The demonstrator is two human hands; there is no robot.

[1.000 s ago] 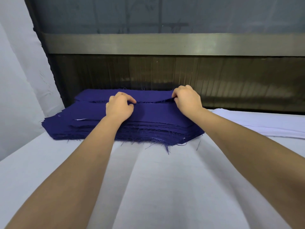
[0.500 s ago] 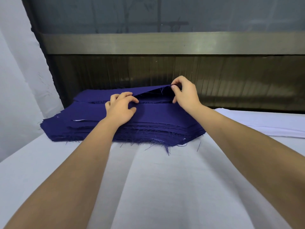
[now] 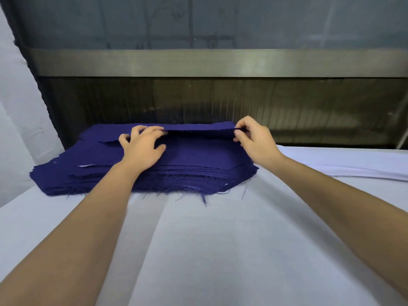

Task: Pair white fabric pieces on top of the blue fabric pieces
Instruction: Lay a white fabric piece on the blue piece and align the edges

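A surface (image 3: 220, 250) draped in white cloth is seen filling the near and middle ground, and long soft creases are spread across it, fanned out from the far middle toward the near edge. Behind it, a dark ribbed panel (image 3: 298, 107) is set upright along the back, with dull reflections caught in its vertical grooves. Above the panel a broad band of brushed metal (image 3: 220, 62) is run from side to side. Over the band a grey pane (image 3: 287, 21) is fitted, in which faint dark lines can be made out. At the left a white wall (image 3: 19, 129) is seen.
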